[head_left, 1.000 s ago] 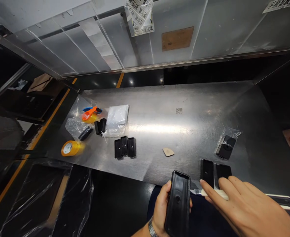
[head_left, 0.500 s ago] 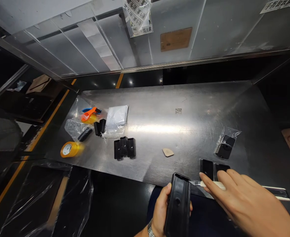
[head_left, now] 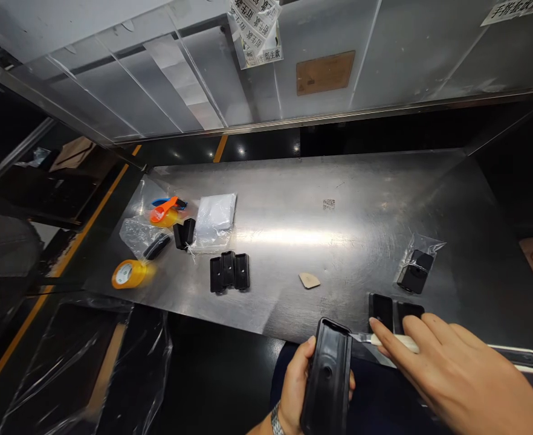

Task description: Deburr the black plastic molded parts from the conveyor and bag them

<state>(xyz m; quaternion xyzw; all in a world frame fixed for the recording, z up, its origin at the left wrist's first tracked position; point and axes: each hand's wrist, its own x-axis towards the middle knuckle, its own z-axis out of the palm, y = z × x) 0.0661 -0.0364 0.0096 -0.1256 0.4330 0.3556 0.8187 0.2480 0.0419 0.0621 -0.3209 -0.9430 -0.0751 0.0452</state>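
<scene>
My left hand [head_left: 295, 383] wraps round a long black plastic tray-like part [head_left: 327, 377], hollow side up with a small round hole in its floor, held below the table's front edge. In my right hand [head_left: 463, 368] is a utility knife [head_left: 407, 342] with a white handle, its blade at the upper right rim of the part. Just beyond my right fingers, two similar black parts [head_left: 381, 309] lie on the table, partly covered by the hand. A black piece in a clear bag [head_left: 416, 270] rests behind them.
On the metal table [head_left: 284, 199] lie a beige fan-shaped chip [head_left: 309, 280], several black parts [head_left: 229, 272] and a stack in clear plastic [head_left: 215, 212]. A yellow tape roll [head_left: 128, 273] and an orange tape dispenser [head_left: 164, 209] are at left. A clear panel [head_left: 257, 103] stands behind.
The view has shifted very slightly. The knife and my right hand have moved a little to the right and down; the blade stays at the part's rim, and my left hand's grip is the same.
</scene>
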